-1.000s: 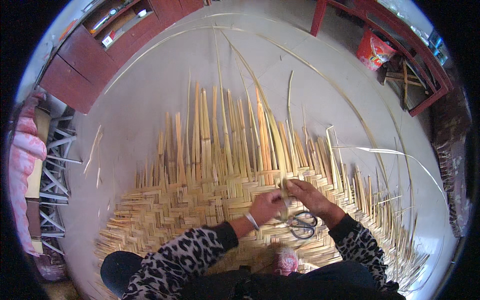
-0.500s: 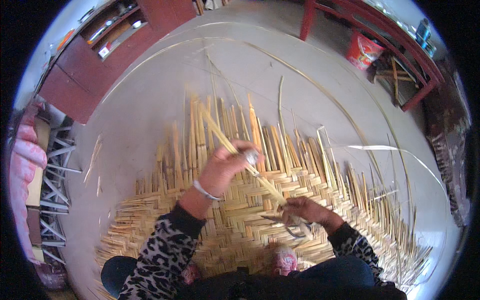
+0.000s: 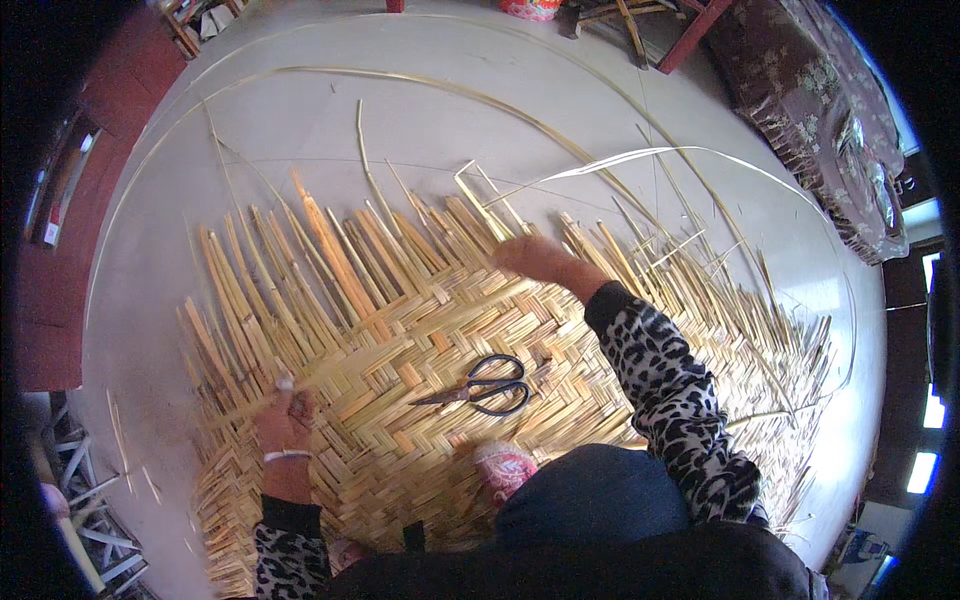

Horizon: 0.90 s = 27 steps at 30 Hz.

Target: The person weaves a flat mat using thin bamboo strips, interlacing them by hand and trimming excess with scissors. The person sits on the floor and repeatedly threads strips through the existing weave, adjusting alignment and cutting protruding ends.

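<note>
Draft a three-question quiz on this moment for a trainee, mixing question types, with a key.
1. Multiple choice. Which tool lies on the woven mat?
A) pliers
B) scissors
C) hammer

2. True or false. The pale bracelet is on the person's left wrist.

3. Fill in the blank. The hand that sits higher in the picture is the person's ____ hand.

Key:
1. B, the scissors.
2. True.
3. Right; the right hand appears well above the other one.
</note>
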Motion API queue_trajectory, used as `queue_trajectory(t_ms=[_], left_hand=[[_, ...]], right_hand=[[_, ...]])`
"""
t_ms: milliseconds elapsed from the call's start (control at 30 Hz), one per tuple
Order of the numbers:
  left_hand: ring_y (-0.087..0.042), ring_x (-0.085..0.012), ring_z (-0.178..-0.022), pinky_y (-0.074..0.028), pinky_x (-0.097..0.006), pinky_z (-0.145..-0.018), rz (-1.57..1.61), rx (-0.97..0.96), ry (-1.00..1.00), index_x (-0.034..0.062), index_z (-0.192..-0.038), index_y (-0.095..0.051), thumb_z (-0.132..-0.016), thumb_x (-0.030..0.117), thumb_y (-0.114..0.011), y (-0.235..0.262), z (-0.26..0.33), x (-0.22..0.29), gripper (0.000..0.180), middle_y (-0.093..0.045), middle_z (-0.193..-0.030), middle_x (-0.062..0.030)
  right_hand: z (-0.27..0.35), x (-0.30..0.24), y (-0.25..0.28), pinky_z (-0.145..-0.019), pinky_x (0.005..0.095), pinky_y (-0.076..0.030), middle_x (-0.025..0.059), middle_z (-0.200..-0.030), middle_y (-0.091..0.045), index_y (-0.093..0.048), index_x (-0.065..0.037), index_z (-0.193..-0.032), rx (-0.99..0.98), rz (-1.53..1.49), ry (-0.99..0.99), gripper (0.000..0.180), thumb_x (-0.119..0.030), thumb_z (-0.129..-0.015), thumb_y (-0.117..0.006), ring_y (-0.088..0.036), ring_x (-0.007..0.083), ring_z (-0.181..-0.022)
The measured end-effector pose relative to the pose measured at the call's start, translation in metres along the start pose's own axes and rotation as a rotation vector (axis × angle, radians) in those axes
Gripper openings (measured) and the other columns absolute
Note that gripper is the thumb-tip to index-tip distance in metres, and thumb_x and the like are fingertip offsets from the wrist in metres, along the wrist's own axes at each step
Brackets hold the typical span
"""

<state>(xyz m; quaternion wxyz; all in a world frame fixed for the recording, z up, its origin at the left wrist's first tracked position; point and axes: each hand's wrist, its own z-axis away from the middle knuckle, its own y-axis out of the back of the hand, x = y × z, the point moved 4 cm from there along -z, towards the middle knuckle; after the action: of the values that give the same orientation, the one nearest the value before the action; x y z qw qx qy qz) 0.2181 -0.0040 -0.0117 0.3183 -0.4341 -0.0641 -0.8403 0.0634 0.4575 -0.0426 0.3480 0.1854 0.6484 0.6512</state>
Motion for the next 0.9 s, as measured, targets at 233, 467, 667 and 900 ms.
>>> queue_trajectory(t_ms=[233, 467, 667, 900], left_hand=[[-0.067, -0.0211, -0.079, -0.059, -0.029, -0.065, 0.096, 0.112, 0.150, 0.0034, -0.107, -0.061, -0.095, 0.020, -0.063, 0.053, 0.001, -0.053, 0.021, -0.065, -0.087, -0.0063], [-0.060, -0.0172, -0.064, -0.048, -0.031, -0.052, -0.137, 0.124, 0.277, 0.0056, -0.093, -0.060, -0.094, 0.047, -0.058, 0.044, 0.020, -0.069, 0.041, -0.061, -0.075, -0.0038], [-0.058, -0.0159, -0.061, -0.046, -0.030, -0.053, -0.629, -0.282, 0.114, 0.0014, -0.096, -0.060, -0.092, 0.039, -0.063, -0.038, 0.041, -0.051, 0.038, -0.059, -0.072, -0.0041], [-0.058, -0.0252, -0.107, -0.049, -0.037, -0.090, -0.835, -0.480, -1.159, 0.0014, -0.124, -0.055, -0.082, 0.012, -0.073, -0.202, 0.080, 0.040, 0.047, -0.062, -0.112, -0.0125]], right_hand=[[0.007, 0.107, 0.033, -0.085, 0.0463, -0.053, 0.0215, -0.125, -0.056, -0.058, -0.010, -0.123, 0.342, 0.031, -0.836, 0.034, -0.021, -0.090, -0.059, -0.063, 0.0387, -0.103], [0.000, 0.144, 0.027, -0.077, 0.0464, -0.054, 0.0145, -0.104, -0.062, -0.061, -0.008, -0.100, 0.293, 0.219, -0.823, 0.020, -0.026, -0.091, -0.059, -0.065, 0.0353, -0.092], [0.007, 0.098, 0.123, -0.065, 0.0472, -0.052, 0.0151, -0.079, -0.065, -0.056, -0.008, -0.088, 0.732, 0.137, -0.818, 0.028, -0.035, -0.094, -0.056, -0.065, 0.0365, -0.074], [-0.031, -0.126, 0.179, -0.073, 0.0405, -0.053, 0.0140, -0.087, -0.064, -0.051, -0.008, -0.114, 0.463, -1.104, -0.106, 0.025, -0.024, -0.095, -0.050, -0.066, 0.0286, -0.079]])
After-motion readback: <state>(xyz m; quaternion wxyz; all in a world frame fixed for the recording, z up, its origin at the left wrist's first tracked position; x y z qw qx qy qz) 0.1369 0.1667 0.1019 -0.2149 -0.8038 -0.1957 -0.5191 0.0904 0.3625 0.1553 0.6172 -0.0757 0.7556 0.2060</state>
